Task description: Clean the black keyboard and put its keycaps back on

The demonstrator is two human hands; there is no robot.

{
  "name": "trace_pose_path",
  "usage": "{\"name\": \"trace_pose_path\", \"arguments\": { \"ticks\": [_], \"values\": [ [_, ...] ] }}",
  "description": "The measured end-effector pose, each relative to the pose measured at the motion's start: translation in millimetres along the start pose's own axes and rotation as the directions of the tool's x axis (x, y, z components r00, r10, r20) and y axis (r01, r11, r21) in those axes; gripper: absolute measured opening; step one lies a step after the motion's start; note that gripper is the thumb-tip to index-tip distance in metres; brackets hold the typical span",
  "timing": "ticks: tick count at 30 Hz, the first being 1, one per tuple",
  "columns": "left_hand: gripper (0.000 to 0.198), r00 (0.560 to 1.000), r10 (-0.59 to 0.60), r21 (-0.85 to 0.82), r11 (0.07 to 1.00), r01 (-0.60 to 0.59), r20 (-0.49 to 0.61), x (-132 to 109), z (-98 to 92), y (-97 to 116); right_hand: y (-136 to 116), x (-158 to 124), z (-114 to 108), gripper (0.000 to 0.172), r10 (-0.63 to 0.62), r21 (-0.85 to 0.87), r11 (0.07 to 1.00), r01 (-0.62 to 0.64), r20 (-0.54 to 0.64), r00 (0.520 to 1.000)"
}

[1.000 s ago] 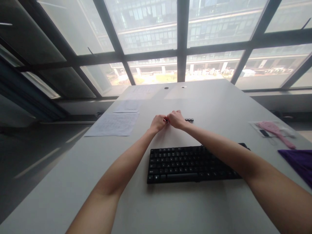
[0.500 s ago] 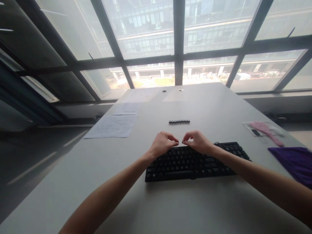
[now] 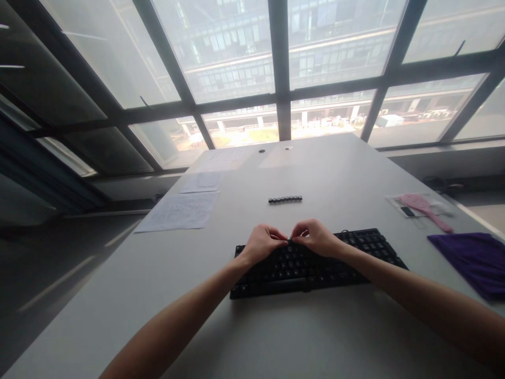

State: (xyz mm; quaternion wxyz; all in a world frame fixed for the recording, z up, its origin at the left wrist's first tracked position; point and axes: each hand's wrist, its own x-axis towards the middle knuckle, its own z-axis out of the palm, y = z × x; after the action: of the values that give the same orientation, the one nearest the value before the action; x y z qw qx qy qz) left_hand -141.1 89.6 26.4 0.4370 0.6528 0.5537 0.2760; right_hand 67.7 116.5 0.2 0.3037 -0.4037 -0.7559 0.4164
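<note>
A black keyboard [image 3: 295, 271] lies on the white table under my hands, its middle and right parts partly covered by them. My left hand [image 3: 265, 243] is closed in a pinch at the keyboard's top row. Facing it, my right hand [image 3: 315, 238] is pinched too, fingertips almost touching the left ones. Between the fingertips is a small black keycap [image 3: 289, 240], mostly hidden by the fingers; which hand bears it more I cannot tell. Beyond the hands, a short row of black keycaps [image 3: 285, 199] lies on the table.
Paper sheets [image 3: 179, 210] lie along the table's left side. On the right are a pink brush-like item [image 3: 424, 208] on a clear bag and a folded purple cloth [image 3: 469, 260]. Two round cable holes sit near the far edge, before tall windows [image 3: 236, 58].
Both hands have come down from just above the keyboard's back edge onto its top row, and their fingertips have drawn together. The view has shifted slightly.
</note>
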Motion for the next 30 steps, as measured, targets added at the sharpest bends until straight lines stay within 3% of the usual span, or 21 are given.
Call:
{"name": "trace_pose_path", "arguments": {
  "ticks": [7,14,30],
  "values": [
    [0.012,0.994,0.108,0.066,0.992,-0.106,-0.027,-5,2.7,0,-4,-6,5,0.012,-0.080,-0.137,0.988,0.075,-0.033,0.996],
    [0.017,1.000,-0.005,0.028,1.000,0.005,-0.007,1,-5.0,4,-10,-7,3,0.012,-0.079,-0.141,0.987,0.075,-0.023,0.997],
    [0.018,0.999,0.029,0.113,0.993,-0.033,0.033,-1,-2.6,9,-10,-8,4,0.012,-0.063,-0.121,0.991,0.060,-0.028,0.998]
  ]
}}
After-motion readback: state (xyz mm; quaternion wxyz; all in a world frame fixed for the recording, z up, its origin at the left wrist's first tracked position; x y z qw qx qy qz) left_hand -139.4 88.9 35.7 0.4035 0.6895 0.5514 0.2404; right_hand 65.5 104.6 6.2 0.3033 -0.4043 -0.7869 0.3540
